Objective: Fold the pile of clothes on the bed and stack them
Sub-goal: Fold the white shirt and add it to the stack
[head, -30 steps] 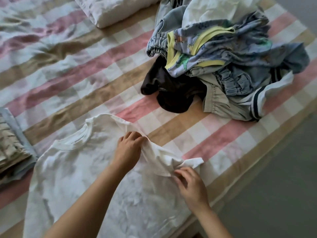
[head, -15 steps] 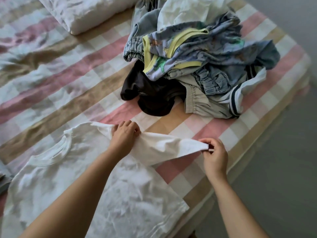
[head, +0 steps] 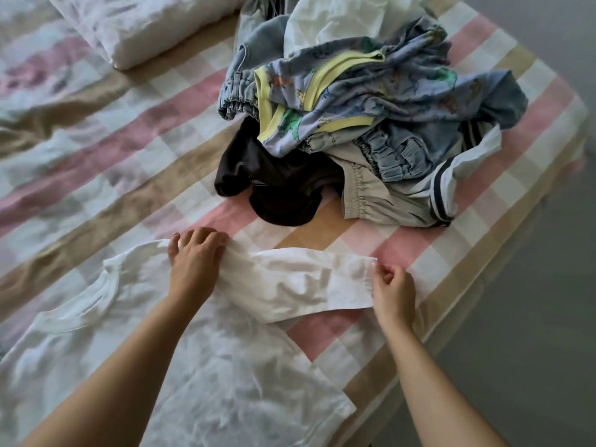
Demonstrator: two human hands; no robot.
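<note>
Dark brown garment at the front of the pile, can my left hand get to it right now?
Probably yes. The left hand lies just short of the dark brown garment, with only bare bedspread between, though it must first let go of the white T-shirt.

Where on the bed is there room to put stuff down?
The biggest bare patch of the pink-and-tan checked bedspread lies between the white pillow, the jumbled pile of clothes and the spread-out white cotton T-shirt. A narrow strip runs between the pile and the T-shirt's stretched sleeve. The far right, under the pile, is crowded.
</note>
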